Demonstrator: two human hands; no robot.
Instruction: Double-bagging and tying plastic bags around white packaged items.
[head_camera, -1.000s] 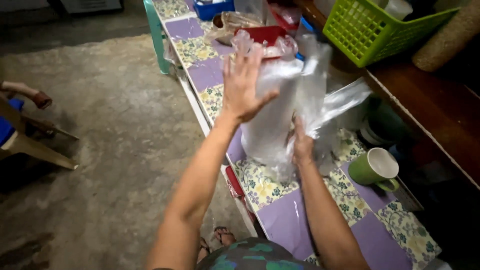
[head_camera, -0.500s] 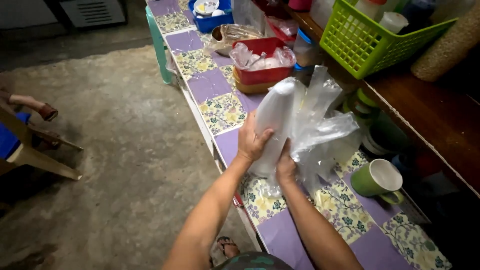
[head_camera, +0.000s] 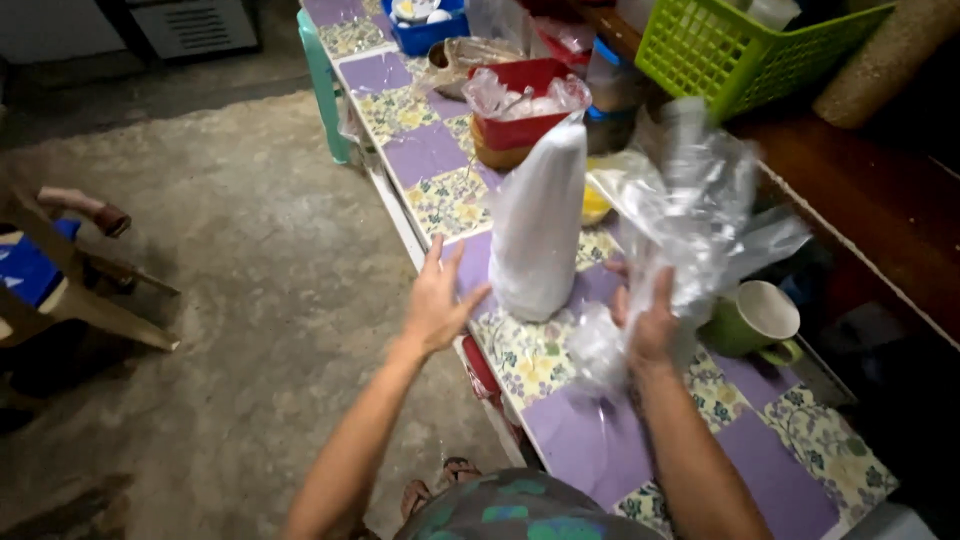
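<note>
A clump of clear plastic bags (head_camera: 695, 215) is gripped in the right hand (head_camera: 648, 325) above the tiled counter (head_camera: 590, 450), while the left hand (head_camera: 437, 300) is held open, fingers spread, just beside a tall white wrapped stack (head_camera: 538, 225).

The stack is seen standing upright on the counter, near its front edge, touched by neither hand; it could be tipped to the floor if brushed by the open hand or the swinging plastic. One green mug (head_camera: 750, 320), one green basket (head_camera: 740, 45), one red tub (head_camera: 525, 110) and one blue tub (head_camera: 425, 25) are counted.
</note>
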